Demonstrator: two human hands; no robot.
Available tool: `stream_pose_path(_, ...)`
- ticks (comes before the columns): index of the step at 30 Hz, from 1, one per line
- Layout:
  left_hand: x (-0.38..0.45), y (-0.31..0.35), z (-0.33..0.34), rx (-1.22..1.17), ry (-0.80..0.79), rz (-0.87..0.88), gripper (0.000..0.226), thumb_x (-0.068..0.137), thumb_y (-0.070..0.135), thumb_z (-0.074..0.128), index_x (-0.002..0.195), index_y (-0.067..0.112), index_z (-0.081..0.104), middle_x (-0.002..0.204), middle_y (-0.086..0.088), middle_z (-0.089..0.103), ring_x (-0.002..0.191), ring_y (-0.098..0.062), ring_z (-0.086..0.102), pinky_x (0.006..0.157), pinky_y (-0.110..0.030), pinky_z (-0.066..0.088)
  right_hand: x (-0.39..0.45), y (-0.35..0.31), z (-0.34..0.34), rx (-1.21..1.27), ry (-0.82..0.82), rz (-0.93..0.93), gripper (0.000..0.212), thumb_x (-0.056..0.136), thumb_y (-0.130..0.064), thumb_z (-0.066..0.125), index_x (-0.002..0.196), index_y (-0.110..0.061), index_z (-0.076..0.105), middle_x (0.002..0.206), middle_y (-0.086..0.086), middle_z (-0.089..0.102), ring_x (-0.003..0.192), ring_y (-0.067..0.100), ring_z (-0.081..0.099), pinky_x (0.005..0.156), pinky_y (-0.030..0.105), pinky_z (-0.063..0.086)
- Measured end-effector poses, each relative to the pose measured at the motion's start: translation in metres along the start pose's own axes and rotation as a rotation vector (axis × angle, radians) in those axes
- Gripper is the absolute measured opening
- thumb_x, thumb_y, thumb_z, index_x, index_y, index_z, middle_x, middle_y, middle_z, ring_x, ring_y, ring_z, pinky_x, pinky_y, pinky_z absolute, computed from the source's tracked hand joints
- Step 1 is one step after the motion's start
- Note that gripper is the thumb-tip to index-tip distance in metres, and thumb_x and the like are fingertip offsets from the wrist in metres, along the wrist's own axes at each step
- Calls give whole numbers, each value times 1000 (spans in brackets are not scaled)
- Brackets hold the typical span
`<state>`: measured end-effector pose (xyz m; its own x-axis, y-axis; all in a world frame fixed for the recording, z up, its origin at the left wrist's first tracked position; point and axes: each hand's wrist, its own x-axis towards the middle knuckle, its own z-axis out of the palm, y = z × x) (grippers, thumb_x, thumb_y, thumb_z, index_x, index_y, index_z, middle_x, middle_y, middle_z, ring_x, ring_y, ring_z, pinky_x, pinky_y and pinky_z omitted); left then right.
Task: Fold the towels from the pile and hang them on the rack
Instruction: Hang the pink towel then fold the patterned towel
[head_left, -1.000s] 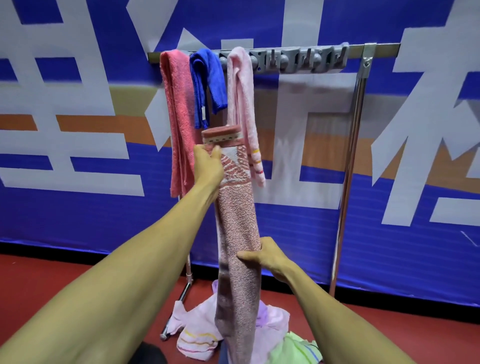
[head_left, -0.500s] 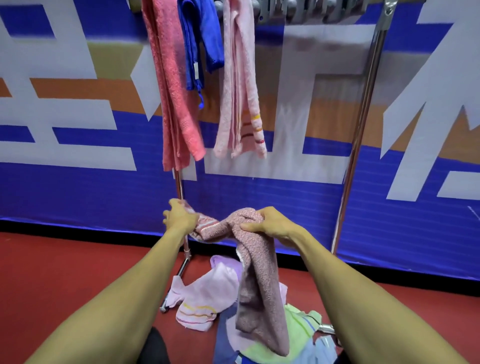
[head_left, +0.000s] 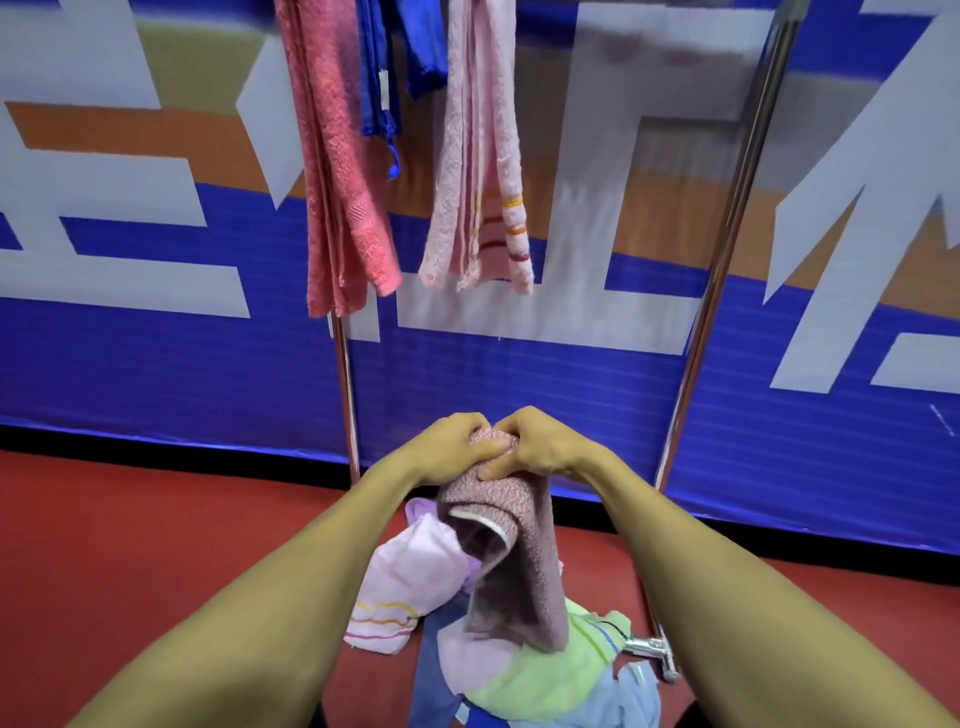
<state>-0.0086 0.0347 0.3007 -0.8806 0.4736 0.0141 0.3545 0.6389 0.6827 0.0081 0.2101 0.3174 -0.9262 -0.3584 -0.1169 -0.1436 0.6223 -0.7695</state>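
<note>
A speckled mauve towel (head_left: 524, 561) hangs doubled over from both my hands, low in front of me. My left hand (head_left: 447, 447) and my right hand (head_left: 535, 447) meet side by side and grip its folded top edge. Below it the pile (head_left: 524, 675) of lilac, green and blue towels lies on the red floor. Three towels hang on the rack above: a coral one (head_left: 343, 171), a dark blue one (head_left: 400, 62) and a pale pink striped one (head_left: 483, 156). The rack's top bar is out of view.
The rack's chrome uprights stand left (head_left: 345, 395) and right (head_left: 727, 249) of my hands, with a chrome foot (head_left: 652, 649) beside the pile. A blue, white and orange banner wall (head_left: 156, 353) runs close behind. Red floor (head_left: 130, 545) lies to the left.
The towel hung full length from my raised left hand a second ago. Both hands came down and together, folding it in half, and my view tilted downward.
</note>
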Motion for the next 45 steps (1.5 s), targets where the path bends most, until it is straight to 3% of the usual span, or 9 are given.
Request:
stream_pose_path(7, -8, 3, -10, -91, 101, 0, 42, 97, 35, 60, 69, 4, 53, 65, 1, 49, 60, -12, 43, 61, -32, 37, -12, 12, -18, -56, -19, 130, 48, 73, -53, 82, 71, -10, 61, 67, 1, 49, 66, 16, 41, 64, 31, 33)
stream_pose_path(12, -17, -5, -24, -339, 140, -60, 36, 97, 39, 60, 71, 14, 63, 66, 10, 62, 61, -2, 55, 66, -27, 45, -18, 10, -22, 171, -18, 62, 40, 88, -40, 72, 86, 0, 71, 79, -2, 68, 74, 9, 58, 73, 27, 45)
stream_pose_path(16, -16, -8, -20, -352, -58, -51, 43, 96, 45, 61, 93, 4, 72, 91, -3, 76, 84, -14, 67, 83, -37, 54, -17, 3, -23, 318, 39, -8, 33, 90, -30, 72, 101, 1, 74, 100, 13, 76, 88, 17, 69, 88, 36, 55)
stream_pose_path(20, -15, 2, -22, -534, 32, 11, 30, 102, 28, 55, 110, 7, 74, 107, -10, 76, 101, -20, 72, 89, -36, 57, -22, 2, -28, 325, 25, 45, 40, 90, -42, 69, 91, -3, 76, 87, 6, 75, 79, 14, 64, 81, 31, 50)
stream_pose_path(27, -5, 43, -48, -851, 320, -33, 33, 104, 18, 49, 97, -5, 71, 89, -17, 74, 82, -25, 68, 75, -34, 55, -40, -15, -44, 516, 33, 37, 34, 86, -37, 69, 83, -3, 70, 76, 6, 68, 67, 14, 58, 71, 26, 43)
stream_pose_path(30, -2, 86, -81, -898, 346, 9, 35, 106, 19, 45, 90, 2, 72, 80, -10, 76, 73, -21, 71, 65, -27, 56, -47, -38, -62, 651, 107, -55, 26, 99, -21, 56, 84, -4, 69, 71, 1, 71, 60, 7, 63, 58, 17, 47)
stream_pose_path(35, 13, 164, -121, -1086, 348, 63, 41, 107, 30, 40, 107, 0, 69, 100, -18, 74, 91, -28, 71, 79, -39, 59, -53, -97, -108, 843, 323, -226, 25, 100, 0, 46, 84, -4, 64, 61, 6, 68, 50, 12, 64, 48, 22, 51)
stream_pose_path(41, 40, 238, -167, -1209, 322, 200, 29, 99, 15, 40, 92, 4, 65, 79, -13, 70, 69, -23, 67, 60, -29, 58, -47, -162, -170, 960, 477, -365, 22, 94, -10, 59, 107, 4, 70, 106, 31, 69, 91, 38, 66, 88, 51, 57)
stream_pose_path(45, 78, 266, -192, -1210, 474, 324, 26, 103, 10, 41, 115, 0, 62, 89, -15, 69, 73, -23, 66, 68, -30, 58, -27, -192, -212, 969, 515, -429, 30, 96, -15, 59, 114, 7, 66, 111, 32, 67, 94, 39, 66, 93, 56, 54)
